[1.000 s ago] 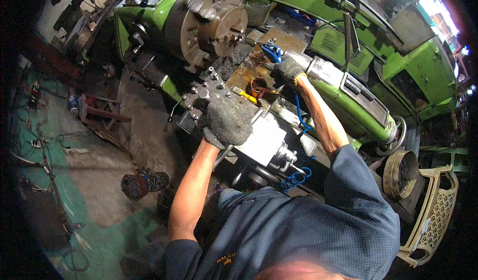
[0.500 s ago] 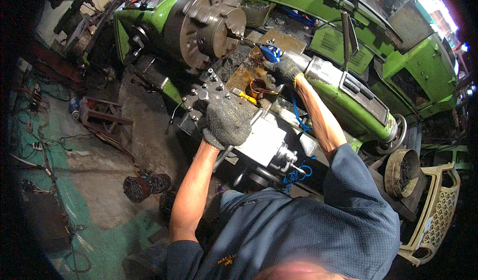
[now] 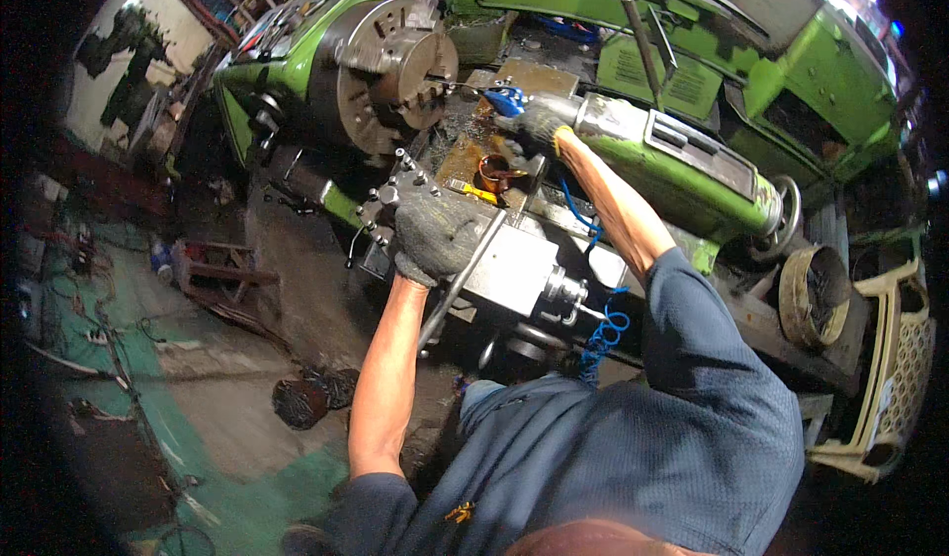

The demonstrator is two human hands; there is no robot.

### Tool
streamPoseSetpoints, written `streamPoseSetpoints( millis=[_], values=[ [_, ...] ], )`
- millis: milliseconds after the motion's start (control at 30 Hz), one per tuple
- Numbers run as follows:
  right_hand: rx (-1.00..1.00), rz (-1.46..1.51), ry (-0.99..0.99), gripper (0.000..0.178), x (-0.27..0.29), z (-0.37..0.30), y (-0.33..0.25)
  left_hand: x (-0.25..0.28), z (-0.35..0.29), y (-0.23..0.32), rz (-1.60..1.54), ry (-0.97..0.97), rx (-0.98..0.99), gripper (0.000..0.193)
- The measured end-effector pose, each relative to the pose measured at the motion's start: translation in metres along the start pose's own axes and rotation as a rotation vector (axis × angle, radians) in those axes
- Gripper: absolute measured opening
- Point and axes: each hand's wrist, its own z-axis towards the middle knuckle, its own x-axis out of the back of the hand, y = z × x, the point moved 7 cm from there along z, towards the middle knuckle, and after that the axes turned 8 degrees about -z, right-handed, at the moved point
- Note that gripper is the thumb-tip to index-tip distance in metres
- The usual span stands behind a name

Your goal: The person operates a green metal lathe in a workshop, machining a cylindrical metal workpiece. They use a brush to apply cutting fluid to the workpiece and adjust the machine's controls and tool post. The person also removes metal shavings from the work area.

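Note:
My left hand, in a dark grey glove, is curled over the near side of the lathe's tool post. Its fingers are hidden beneath it, so what they grip cannot be made out. A long metal bar slants close beside that glove. My right hand, gloved too, is closed round a blue air blow gun. The gun's thin nozzle points left at the round workpiece in the large lathe chuck. From the gun a blue hose runs down toward me.
Between my hands, a small pot and a yellow-handled brush sit on the lathe. The green tailstock with its handwheel lies right. Coiled blue hose hangs near my waist. A round tin stands at right.
The whole view has shifted, with the lathe now further left and higher. The chuck's jaws show at a different angle, slightly blurred. Both hands keep their places on the machine.

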Motion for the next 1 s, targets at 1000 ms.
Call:
streamPoseSetpoints(
  millis=[1000],
  values=[
    [-0.661,-0.526,1.363,0.056,0.35,-0.489,0.53,-0.019,0.02,0.006,-0.037,-0.105,0.07,0.012]
  ],
)
